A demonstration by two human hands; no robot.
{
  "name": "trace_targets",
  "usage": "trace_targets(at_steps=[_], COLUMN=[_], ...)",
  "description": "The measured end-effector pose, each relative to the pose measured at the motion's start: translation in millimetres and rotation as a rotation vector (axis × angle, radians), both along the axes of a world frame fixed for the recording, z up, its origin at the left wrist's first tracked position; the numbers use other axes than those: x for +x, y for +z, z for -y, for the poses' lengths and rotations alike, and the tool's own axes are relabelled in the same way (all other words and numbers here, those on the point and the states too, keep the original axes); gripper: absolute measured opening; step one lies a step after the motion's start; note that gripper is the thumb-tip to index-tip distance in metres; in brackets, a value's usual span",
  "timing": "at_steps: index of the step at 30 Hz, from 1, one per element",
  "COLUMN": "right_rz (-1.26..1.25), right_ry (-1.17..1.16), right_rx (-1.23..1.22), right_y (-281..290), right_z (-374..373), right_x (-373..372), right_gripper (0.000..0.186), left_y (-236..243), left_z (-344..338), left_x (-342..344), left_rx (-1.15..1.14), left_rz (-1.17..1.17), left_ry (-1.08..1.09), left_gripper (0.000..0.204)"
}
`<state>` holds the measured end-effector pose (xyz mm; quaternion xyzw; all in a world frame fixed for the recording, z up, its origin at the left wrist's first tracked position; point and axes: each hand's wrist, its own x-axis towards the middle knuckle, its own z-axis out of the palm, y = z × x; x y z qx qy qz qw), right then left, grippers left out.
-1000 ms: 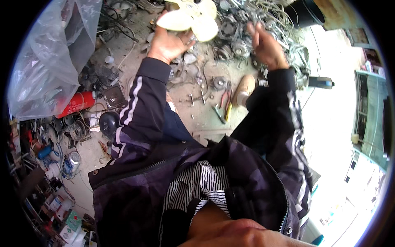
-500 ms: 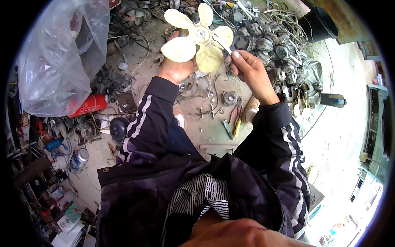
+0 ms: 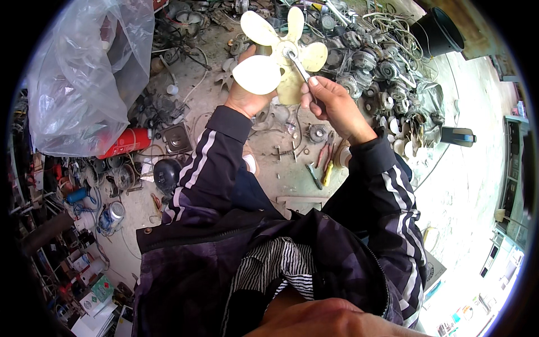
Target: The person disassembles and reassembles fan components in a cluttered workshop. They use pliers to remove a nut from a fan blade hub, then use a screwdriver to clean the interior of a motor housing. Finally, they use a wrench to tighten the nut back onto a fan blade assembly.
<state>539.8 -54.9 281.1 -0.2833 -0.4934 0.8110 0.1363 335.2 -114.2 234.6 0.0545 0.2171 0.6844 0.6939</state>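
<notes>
My left hand (image 3: 247, 98) grips a cream plastic fan blade (image 3: 275, 56) from behind, holding it up in front of me. My right hand (image 3: 331, 104) holds a metal wrench (image 3: 298, 67) whose head sits on the hub at the centre of the fan blade. Both arms wear dark sleeves with white stripes.
On the ground below lie pliers with red and yellow handles (image 3: 324, 160), small metal parts and a pile of old motors with wires (image 3: 376, 67). A large clear plastic bag (image 3: 84, 73), a red canister (image 3: 126, 143) and a black bucket (image 3: 441, 31) stand around.
My right hand came from the pile at the right to the fan blade, and the wrench now sits on the hub. The fan blade dropped lower in the view.
</notes>
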Motion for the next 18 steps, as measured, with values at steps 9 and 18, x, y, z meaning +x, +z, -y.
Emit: trace_targets(at_steps=[9,18], right_rz=[-0.100,-0.144], right_ry=[-0.046,0.024], right_rx=[-0.035,-0.096], right_y=[-5.2,0.0], right_z=[10.3,9.3], right_x=[-7.4,-6.7], right_gripper=[0.029,0.029], left_y=[7.3,0.3], left_z=[2.4,4.5], left_x=[3.5,-0.1], left_rx=[-0.005,0.002], left_rz=[-0.047,-0.085], left_ry=[0.054,0.070], left_gripper=[0.039,0.041])
